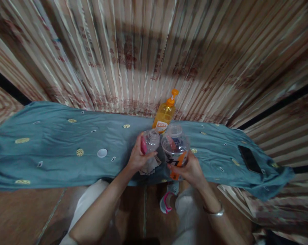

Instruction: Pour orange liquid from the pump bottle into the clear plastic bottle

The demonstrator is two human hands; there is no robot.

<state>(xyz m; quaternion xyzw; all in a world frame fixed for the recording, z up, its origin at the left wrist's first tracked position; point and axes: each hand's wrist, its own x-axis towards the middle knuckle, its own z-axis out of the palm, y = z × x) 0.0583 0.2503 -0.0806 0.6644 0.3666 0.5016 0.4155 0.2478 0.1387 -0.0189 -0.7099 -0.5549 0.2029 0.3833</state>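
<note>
My left hand [138, 154] is closed around a clear plastic bottle [152, 139] with a pink patch on its side. In my right hand [192, 170] is a clear plastic cup [175, 148] with a domed top and black and orange print, held upright or slightly tilted. The two containers are side by side, close together, above the front of the table. Just behind them stands a pump bottle [164, 115] of yellow-orange liquid with an orange pump head. A crumpled pale cloth or paper [150, 165] lies below my left hand.
A teal patterned cloth [54, 143] covers the long, narrow table. On it lie a small white round lid or dish [102, 153] at left and a black phone [249, 159] at right. Pleated curtains [133, 58] hang close behind and at the sides.
</note>
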